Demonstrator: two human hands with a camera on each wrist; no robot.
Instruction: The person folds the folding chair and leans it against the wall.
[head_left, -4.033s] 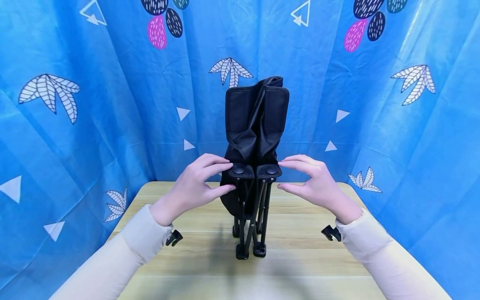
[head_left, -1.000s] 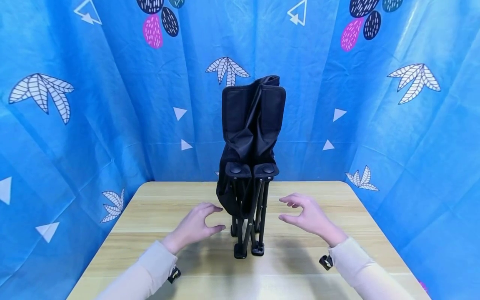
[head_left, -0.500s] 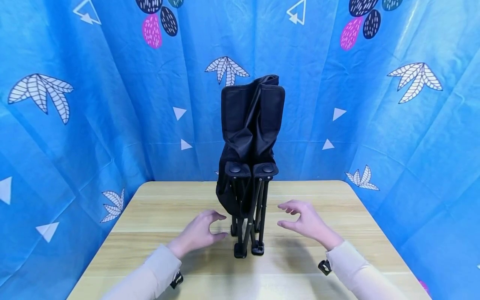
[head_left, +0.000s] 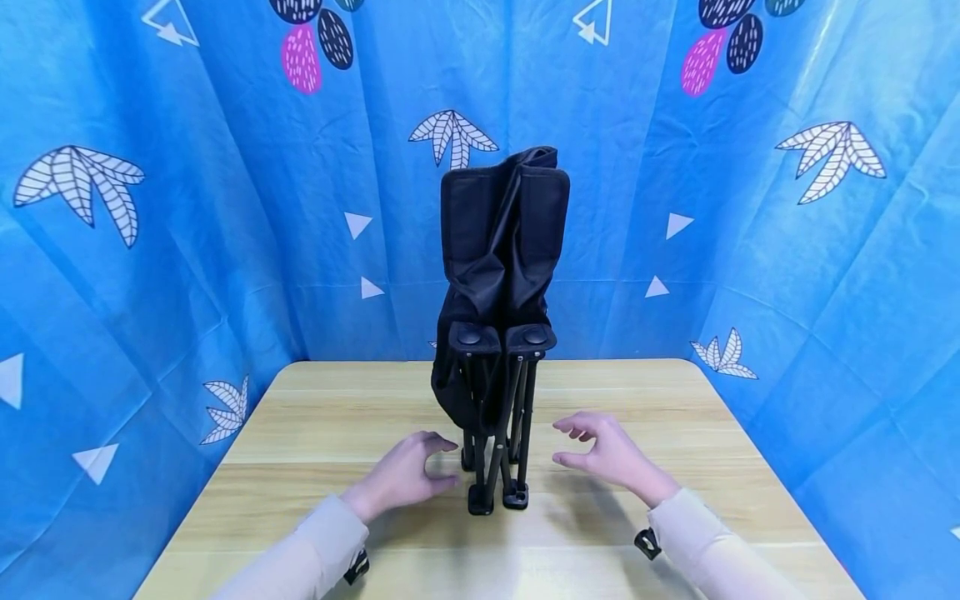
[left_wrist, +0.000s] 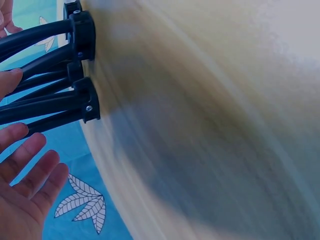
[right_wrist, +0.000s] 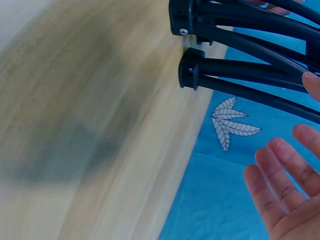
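Note:
A folded black camping chair point(head_left: 498, 275) stands upright in the middle of the table, its fabric bunched above and its thin crossed legs ending in black feet. My left hand point(head_left: 408, 471) is low on the left of the legs, fingers and thumb spread apart in a loose curve, holding nothing. On the other side my right hand point(head_left: 603, 450) is held in a similar loose curve, a little away from the legs. Both wrist views show the chair's tubular legs point(left_wrist: 45, 70) and plastic feet point(right_wrist: 190, 67) with the relaxed fingers point(right_wrist: 282, 175) beside them.
The light wood table point(head_left: 360, 392) carries the chair. Blue patterned curtains point(head_left: 360, 167) hang close behind it and along both sides. A black wrist strap piece point(head_left: 647, 543) hangs below the right cuff, and another point(head_left: 357, 567) below the left.
Both hands have come down from beside the chair's armrest ends to the level of its lower legs. In the last second they have sunk slightly further. The chair stands as before.

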